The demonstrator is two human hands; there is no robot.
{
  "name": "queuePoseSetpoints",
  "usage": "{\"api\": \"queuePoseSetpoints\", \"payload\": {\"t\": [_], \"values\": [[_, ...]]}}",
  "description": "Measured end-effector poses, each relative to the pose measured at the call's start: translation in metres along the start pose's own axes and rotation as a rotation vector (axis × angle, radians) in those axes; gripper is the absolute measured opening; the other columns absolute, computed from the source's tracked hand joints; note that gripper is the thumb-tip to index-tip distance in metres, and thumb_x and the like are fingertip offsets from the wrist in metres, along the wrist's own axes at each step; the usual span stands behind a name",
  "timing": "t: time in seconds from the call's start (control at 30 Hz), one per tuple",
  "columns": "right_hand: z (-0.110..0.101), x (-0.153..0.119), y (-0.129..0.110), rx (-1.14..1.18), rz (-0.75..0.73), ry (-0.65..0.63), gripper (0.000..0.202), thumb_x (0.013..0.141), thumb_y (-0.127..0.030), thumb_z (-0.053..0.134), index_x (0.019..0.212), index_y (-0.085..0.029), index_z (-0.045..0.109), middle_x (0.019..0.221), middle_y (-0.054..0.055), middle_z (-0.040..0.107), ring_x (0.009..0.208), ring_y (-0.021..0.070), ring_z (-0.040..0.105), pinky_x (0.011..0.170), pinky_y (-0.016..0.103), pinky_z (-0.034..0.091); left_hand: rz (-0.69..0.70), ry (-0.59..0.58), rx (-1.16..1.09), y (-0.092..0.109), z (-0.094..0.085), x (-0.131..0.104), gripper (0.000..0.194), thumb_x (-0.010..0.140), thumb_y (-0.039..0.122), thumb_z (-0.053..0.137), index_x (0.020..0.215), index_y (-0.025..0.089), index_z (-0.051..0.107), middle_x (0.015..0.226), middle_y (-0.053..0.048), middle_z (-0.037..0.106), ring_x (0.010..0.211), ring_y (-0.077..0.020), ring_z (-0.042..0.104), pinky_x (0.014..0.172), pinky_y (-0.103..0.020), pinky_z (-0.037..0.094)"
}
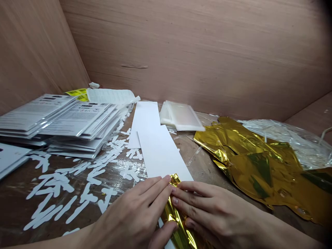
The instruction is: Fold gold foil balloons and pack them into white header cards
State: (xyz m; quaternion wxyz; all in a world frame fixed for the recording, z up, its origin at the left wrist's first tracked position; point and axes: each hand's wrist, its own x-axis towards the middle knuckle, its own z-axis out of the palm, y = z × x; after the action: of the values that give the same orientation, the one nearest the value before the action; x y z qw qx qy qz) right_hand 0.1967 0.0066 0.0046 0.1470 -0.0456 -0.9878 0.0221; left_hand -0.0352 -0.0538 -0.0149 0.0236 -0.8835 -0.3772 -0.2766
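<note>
A folded gold foil balloon (182,235) lies under my two hands at the front of the table, on top of a white card strip. My left hand (135,211) presses on its left side, fingers held together and thumb across the foil. From the other side, my right hand (218,209) grips it with bent fingers, the fingertips meeting those of my left hand near the fold's far end. Beyond the hands extends the white card strip (163,152), overlapping another white strip (144,114). More flat gold foil balloons (249,162) are spread at the right.
Stacks of bagged printed cards (75,119) stand at the left. Small white paper pieces (54,183) are scattered in front of them. Clear plastic sleeves (181,116) lie at the back, beside yellow labels (79,93) farther left. Wooden panels (192,52) enclose the table.
</note>
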Motion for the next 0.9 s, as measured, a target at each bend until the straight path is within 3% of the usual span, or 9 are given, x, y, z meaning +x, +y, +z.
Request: {"api": "queuePoseSetpoints", "payload": {"t": [0.27, 0.5, 0.63, 0.73, 0.8, 0.9], "values": [[0.010, -0.009, -0.004, -0.084, -0.002, 0.012, 0.039, 0.098, -0.011, 0.052, 0.133, 0.003, 0.061, 0.136, 0.019, 0.065, 0.132, 0.0262, 0.059, 0.122, 0.039, 0.042, 0.069, 0.017, 0.013, -0.002, 0.009, -0.003, 0.034, 0.098, 0.027, 0.055, 0.123, 0.007, 0.068, 0.124, -0.015, 0.074, 0.118, -0.0262, 0.068, 0.110, -0.034, 0.053], [0.012, -0.009, -0.006, -0.035, 0.018, 0.006, 0.046, 0.099, -0.011, 0.050, 0.143, 0.003, 0.052, 0.136, 0.021, 0.065, 0.133, 0.0268, 0.059, 0.118, 0.043, 0.047, 0.074, 0.001, 0.041, 0.006, 0.003, -0.003, 0.036, 0.096, 0.034, 0.061, 0.121, 0.010, 0.071, 0.127, -0.017, 0.072, 0.125, -0.0322, 0.064, 0.114, -0.047, 0.050], [0.009, -0.008, -0.008, -0.011, 0.030, 0.014, 0.048, 0.099, -0.010, 0.049, 0.144, 0.003, 0.050, 0.135, 0.022, 0.066, 0.133, 0.0276, 0.058, 0.117, 0.045, 0.047, 0.063, 0.012, -0.003, 0.009, 0.005, -0.006, 0.038, 0.093, 0.035, 0.065, 0.122, 0.010, 0.070, 0.124, -0.015, 0.074, 0.119, -0.0292, 0.068, 0.112, -0.042, 0.052], [0.000, -0.004, -0.009, 0.088, 0.064, -0.019, 0.045, 0.099, -0.011, 0.051, 0.142, -0.003, 0.054, 0.136, 0.019, 0.066, 0.130, 0.0248, 0.060, 0.115, 0.042, 0.047, 0.053, 0.007, -0.020, 0.010, 0.007, -0.007, 0.039, 0.091, 0.033, 0.067, 0.121, 0.009, 0.070, 0.125, -0.015, 0.073, 0.119, -0.0288, 0.068, 0.111, -0.040, 0.052], [-0.005, -0.002, -0.004, 0.178, 0.159, -0.011, 0.040, 0.097, -0.014, 0.055, 0.136, -0.014, 0.063, 0.135, 0.013, 0.068, 0.125, 0.0236, 0.063, 0.110, 0.043, 0.051, 0.047, -0.012, -0.016, 0.011, 0.007, -0.007, 0.040, 0.091, 0.034, 0.067, 0.122, 0.009, 0.069, 0.125, -0.016, 0.073, 0.119, -0.0294, 0.068, 0.110, -0.040, 0.053], [-0.003, 0.003, 0.013, 0.189, 0.474, 0.215, 0.043, 0.091, -0.013, 0.061, 0.132, -0.025, 0.067, 0.134, 0.009, 0.069, 0.121, 0.0268, 0.064, 0.103, 0.050, 0.055, 0.054, -0.006, -0.021, 0.011, 0.005, -0.007, 0.041, 0.092, 0.035, 0.064, 0.121, 0.006, 0.070, 0.123, -0.018, 0.074, 0.116, -0.0311, 0.070, 0.106, -0.042, 0.056]]}}
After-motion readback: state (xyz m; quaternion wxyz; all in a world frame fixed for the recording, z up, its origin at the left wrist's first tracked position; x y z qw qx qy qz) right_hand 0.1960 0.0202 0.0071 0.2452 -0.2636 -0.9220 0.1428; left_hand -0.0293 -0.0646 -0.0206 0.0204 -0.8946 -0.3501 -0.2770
